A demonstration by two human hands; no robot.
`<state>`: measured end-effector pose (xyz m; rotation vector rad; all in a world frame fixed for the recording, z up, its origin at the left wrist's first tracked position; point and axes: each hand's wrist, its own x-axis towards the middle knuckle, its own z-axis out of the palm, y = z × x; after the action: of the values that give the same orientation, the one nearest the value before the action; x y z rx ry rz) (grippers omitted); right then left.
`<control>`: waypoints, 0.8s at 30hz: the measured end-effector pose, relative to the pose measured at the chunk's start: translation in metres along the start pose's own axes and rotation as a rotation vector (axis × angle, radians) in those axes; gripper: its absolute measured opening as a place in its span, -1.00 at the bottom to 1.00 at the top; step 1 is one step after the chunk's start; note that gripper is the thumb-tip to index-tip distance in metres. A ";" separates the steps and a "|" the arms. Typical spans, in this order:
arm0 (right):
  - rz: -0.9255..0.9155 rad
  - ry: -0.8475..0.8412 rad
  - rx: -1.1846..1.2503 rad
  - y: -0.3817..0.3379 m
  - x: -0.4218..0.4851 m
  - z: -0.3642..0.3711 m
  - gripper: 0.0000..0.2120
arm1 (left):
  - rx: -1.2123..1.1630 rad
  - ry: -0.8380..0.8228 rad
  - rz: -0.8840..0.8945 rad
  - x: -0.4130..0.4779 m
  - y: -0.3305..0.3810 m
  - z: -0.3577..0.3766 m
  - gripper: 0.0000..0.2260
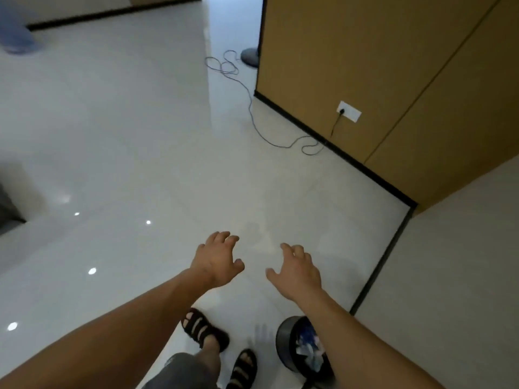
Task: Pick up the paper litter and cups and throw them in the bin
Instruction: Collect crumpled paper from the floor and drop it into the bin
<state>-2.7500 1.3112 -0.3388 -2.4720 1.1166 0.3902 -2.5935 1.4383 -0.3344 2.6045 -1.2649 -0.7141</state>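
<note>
The floor (134, 141) was glossy pale tile, catching several small bright reflections of ceiling lights toward its left side. Along its right edge ran a brown panelled wall (365, 66) with a black skirting strip (337, 151) that turned a corner near the lower right, where a plain pale wall took over. A white socket (349, 111) sat low on the brown wall with a plug in it, and a thin cable (252, 113) trailed from there in loose loops across the tile to a round grey base (249, 58) standing beyond the wall's far corner. A blurred blue object (16, 32) lay at the far left corner of the floor.

Both bare forearms reached forward over the tile. The left hand (217, 259) had its fingers spread and loosely bent, gripping nothing. The right hand (297, 269) was likewise spread and relaxed, also empty.

The bin (283, 349), dark and round, stood on the floor near the right-hand wall, just beside the person's black sandals (205, 331). Crumpled paper litter (307, 350), white and blue, lay inside it, partly hidden by the right forearm crossing above.
</note>
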 end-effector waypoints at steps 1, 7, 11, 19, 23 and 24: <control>-0.051 -0.005 -0.036 -0.023 0.003 -0.002 -0.28 | -0.025 0.041 -0.056 -0.016 -0.020 -0.010 -0.41; -0.407 0.003 -0.206 -0.192 -0.011 0.009 -0.28 | -0.137 0.255 -0.394 -0.130 -0.152 -0.050 -0.41; -0.617 -0.009 -0.296 -0.306 -0.046 0.042 -0.29 | -0.218 0.358 -0.588 -0.213 -0.242 -0.053 -0.39; -0.949 -0.108 -0.387 -0.533 -0.152 0.156 -0.28 | -0.265 0.438 -0.928 -0.401 -0.430 -0.056 -0.37; -1.095 -0.132 -0.446 -0.622 -0.192 0.195 -0.28 | -0.287 0.486 -1.071 -0.472 -0.500 -0.058 -0.37; -1.120 -0.135 -0.456 -0.642 -0.196 0.203 -0.29 | -0.297 0.493 -1.096 -0.484 -0.514 -0.057 -0.37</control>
<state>-2.4045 1.9189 -0.2832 -2.9115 -0.5408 0.4548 -2.4624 2.1330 -0.2913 2.7704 0.4417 -0.2659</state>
